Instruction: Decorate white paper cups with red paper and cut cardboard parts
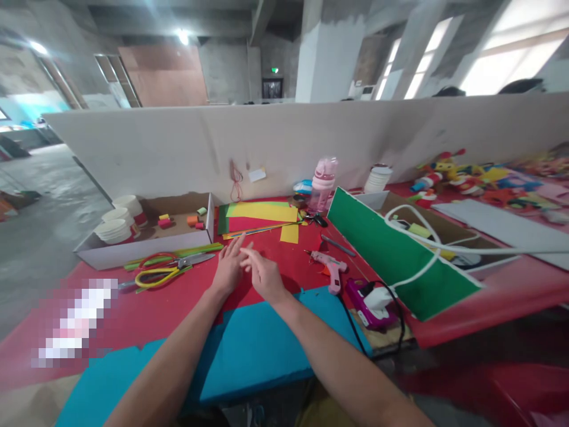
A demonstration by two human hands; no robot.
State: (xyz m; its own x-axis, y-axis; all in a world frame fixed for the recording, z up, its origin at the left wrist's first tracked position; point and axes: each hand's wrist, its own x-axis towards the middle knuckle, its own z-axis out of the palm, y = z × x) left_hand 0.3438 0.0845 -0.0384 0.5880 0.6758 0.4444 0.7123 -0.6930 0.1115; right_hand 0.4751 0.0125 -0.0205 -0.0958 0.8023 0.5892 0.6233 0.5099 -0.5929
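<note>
My left hand [229, 268] hovers over or rests on the red table cover, its fingers stretched forward and nothing visible in it. Close beside it is my right hand [265, 276], fingers loosely bent towards the left hand; their fingertips meet or nearly meet. Left of the hands lie scissors with yellow and red handles [162, 276] and thin green strips [207, 249]. Ahead of them are a sheet of yellow paper [262, 210], a small yellow piece [290, 233] and narrow coloured strips [253, 231]. A pink glue gun [331, 267] lies to the right.
A box [146, 249] with paper cups [116, 230] and small rolls stands left. Right are a purple power strip [371, 305] with cables and a green-sided box [391, 255]. A pink bottle [324, 184] stands by the white partition [186, 148]. Blue covering [262, 341] lines the front edge.
</note>
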